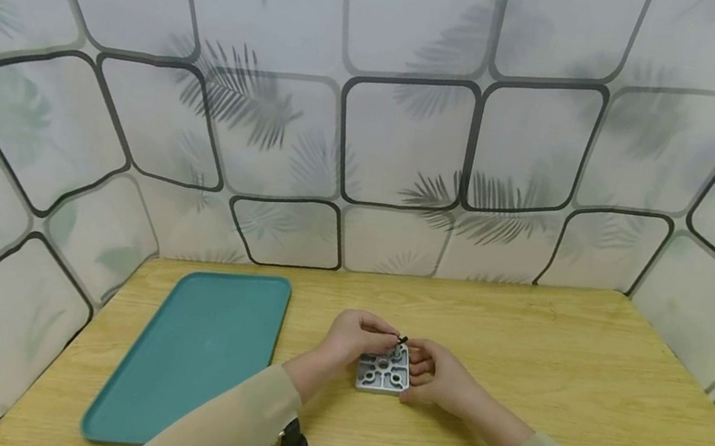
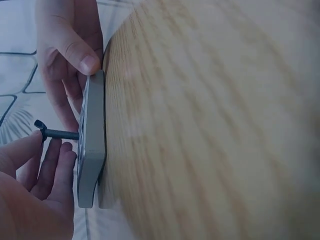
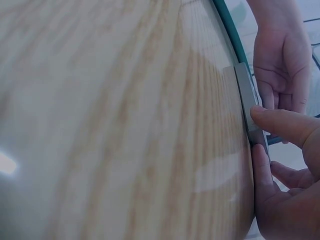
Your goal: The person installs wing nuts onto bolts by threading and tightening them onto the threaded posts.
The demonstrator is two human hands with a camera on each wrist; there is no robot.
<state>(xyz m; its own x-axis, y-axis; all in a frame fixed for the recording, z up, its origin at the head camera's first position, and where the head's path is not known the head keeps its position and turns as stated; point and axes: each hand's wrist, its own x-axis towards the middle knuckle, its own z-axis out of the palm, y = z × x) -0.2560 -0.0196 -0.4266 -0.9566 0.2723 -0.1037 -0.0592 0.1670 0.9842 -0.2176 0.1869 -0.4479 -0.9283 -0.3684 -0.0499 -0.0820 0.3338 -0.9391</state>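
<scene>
A square silver metal plate (image 1: 380,384) with ribs and round holes lies flat on the wooden table. At its far right corner a dark threaded bolt (image 2: 62,134) stands upright against the plate, its small head partly covered by fingers. My left hand (image 1: 355,342) reaches over the plate and pinches this bolt near its head. From the other side, my right hand (image 1: 443,378) grips the plate's right edge, with the thumb near the front corner. The right wrist view shows thumb and fingers against the plate's side (image 3: 245,92); the bolt is hidden there.
To the left on the table (image 1: 584,380) lies a teal rectangular tray (image 1: 207,347) with a raised rim. Patterned cloth walls (image 1: 404,145) stand behind and at both sides of the table. Each wrist wears a black strap device (image 1: 293,445).
</scene>
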